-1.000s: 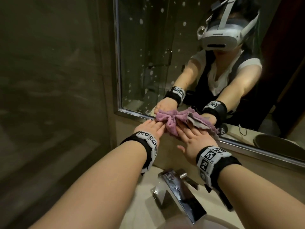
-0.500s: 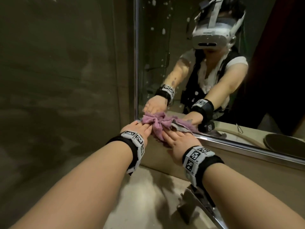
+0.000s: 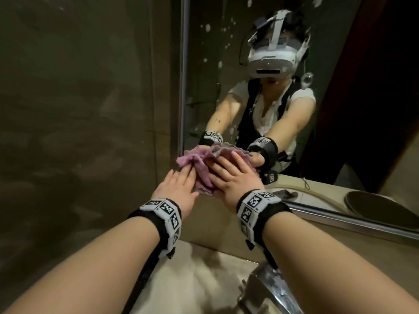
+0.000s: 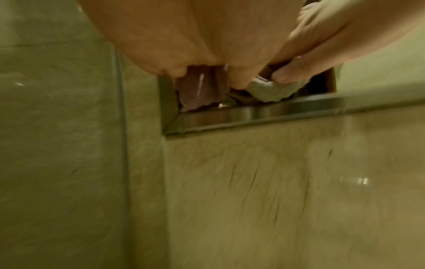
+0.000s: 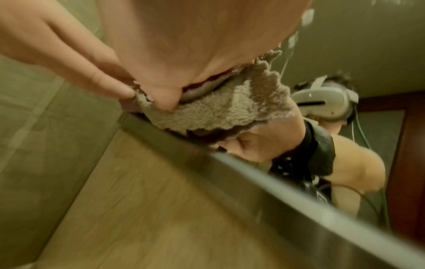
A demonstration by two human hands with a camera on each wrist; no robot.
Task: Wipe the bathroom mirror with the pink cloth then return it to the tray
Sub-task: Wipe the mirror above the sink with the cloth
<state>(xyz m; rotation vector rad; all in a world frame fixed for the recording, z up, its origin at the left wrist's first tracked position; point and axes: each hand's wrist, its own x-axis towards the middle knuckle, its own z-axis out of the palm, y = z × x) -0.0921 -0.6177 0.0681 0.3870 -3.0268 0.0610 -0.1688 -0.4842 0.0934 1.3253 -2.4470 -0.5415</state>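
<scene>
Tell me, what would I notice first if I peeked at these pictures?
Two hands, the left hand and the right hand, pressing a crumpled pink cloth flat against the mirror at its bottom left corner. Next, the white spots on the glass above the cloth. Then the reflection of a person wearing a white headset, arms stretched toward you.

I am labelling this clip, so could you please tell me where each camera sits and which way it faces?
Head: worn on the head, facing forward and down at the mirror; both forearms show, left hand and right hand pressing the pink cloth.
Left wrist: under the left hand, facing the mirror frame; palm and fingers show.
Right wrist: under the right hand, facing the glass; palm and the reflected person show.
Shared: all three show the pink cloth at the mirror's lower left corner.
</scene>
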